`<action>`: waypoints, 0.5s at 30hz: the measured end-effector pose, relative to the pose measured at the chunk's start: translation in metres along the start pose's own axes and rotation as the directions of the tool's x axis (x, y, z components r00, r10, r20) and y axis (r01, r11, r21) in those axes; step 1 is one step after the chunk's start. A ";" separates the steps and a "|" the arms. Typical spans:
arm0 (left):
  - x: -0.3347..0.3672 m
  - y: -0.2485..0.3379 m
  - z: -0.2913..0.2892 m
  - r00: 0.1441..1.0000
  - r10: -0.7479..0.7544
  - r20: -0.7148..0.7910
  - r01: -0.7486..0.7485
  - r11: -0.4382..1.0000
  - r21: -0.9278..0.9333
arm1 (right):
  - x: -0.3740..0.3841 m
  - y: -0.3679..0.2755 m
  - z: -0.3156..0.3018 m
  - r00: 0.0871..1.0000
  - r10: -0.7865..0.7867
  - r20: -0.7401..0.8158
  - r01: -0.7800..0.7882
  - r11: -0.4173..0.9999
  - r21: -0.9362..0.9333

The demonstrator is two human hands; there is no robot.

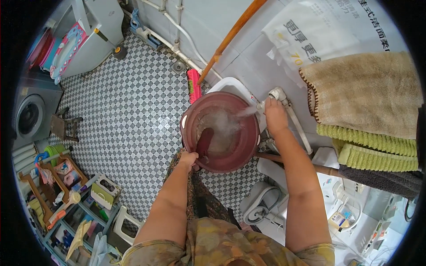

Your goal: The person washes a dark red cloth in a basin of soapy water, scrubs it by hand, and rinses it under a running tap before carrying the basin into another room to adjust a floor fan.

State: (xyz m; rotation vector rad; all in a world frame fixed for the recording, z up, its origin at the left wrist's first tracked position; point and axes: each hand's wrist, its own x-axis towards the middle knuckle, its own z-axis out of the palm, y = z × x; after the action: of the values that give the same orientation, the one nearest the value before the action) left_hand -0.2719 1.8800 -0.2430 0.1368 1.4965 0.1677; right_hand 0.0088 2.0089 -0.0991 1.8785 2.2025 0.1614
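A large maroon plastic basin (246, 153) stands in front of me, with cloudy water (219, 126) inside. My left hand (191, 160) is closed on its near left rim. A long dark red piece (204, 141) lies against the inner wall just beyond those fingers; its kind is unclear, and I cannot tell whether the hand touches it. At the wall, my right hand (276, 116) is closed around a tap, most of which the fingers hide. Water (248, 111) sprays from the tap leftward into the basin.
A white tub (230, 83) sits behind the basin. Beside it are a pink brush (194, 85) and a wooden pole (230, 33). Towels (364, 95) hang at right above a pipe (299, 128). Grey slippers (262, 201), a small stool (65, 125) and a crowded shelf (62, 230) stand around.
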 end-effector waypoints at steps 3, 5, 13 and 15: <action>0.001 -0.001 0.000 1.000 0.018 0.019 -0.018 1.000 -0.001 | 0.000 0.001 -0.003 0.999 -0.018 0.030 0.018 1.000 -0.002; 0.002 -0.002 0.000 0.999 0.029 0.025 -0.029 1.000 0.002 | -0.001 0.002 -0.004 0.998 -0.019 0.057 0.018 1.000 0.015; 0.003 -0.003 0.002 0.999 0.029 -0.037 -0.028 0.999 0.038 | -0.002 0.003 -0.008 0.996 -0.086 -0.016 0.087 0.996 0.021; 0.010 -0.005 -0.002 1.000 0.026 -0.011 -0.025 0.999 0.046 | -0.001 0.001 -0.011 0.997 -0.077 0.004 0.077 0.996 0.036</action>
State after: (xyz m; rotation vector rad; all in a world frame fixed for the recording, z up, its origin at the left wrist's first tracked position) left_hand -0.2731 1.8767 -0.2538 0.1920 1.5112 0.1552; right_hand 0.0074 2.0089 -0.0885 1.8059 2.2847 0.1034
